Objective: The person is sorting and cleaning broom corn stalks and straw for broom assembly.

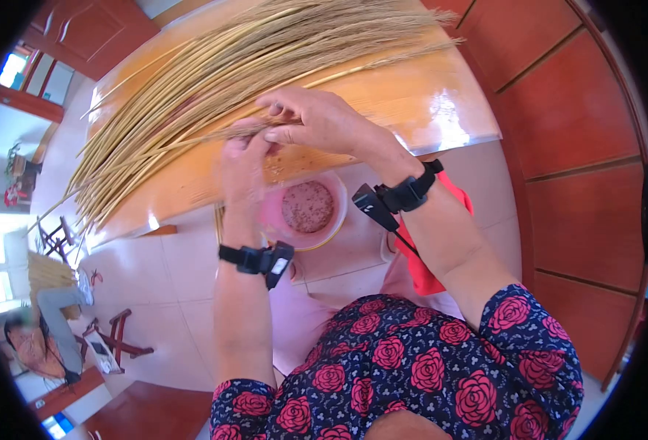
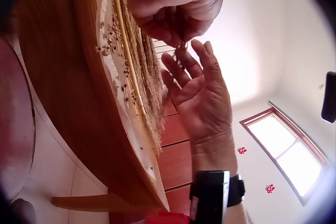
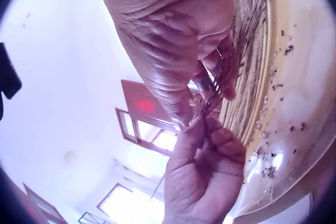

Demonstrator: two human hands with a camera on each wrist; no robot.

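Note:
A long heap of straw-like stalks (image 1: 192, 95) with bristly heads lies across the wooden table (image 1: 441, 110). Over its near edge, my left hand (image 1: 243, 165) pinches a thin bristly head (image 3: 212, 98) between thumb and fingers, in the right wrist view with the left hand (image 3: 205, 176) below. My right hand (image 1: 331, 125) meets it from the right, its fingers loosely bent around the strands in the right wrist view (image 3: 168, 40). The left wrist view has the left hand (image 2: 178, 3) above the right hand (image 2: 202, 100). Small dark seeds (image 3: 270, 171) are scattered on the table.
A pink basin (image 1: 339, 213) holding small reddish-brown bits stands on the floor below the table edge, between the forearms. Red cabinets (image 1: 581, 125) line the right side. Folding stools (image 1: 122, 337) and another seated person (image 1: 34, 341) are at the lower left.

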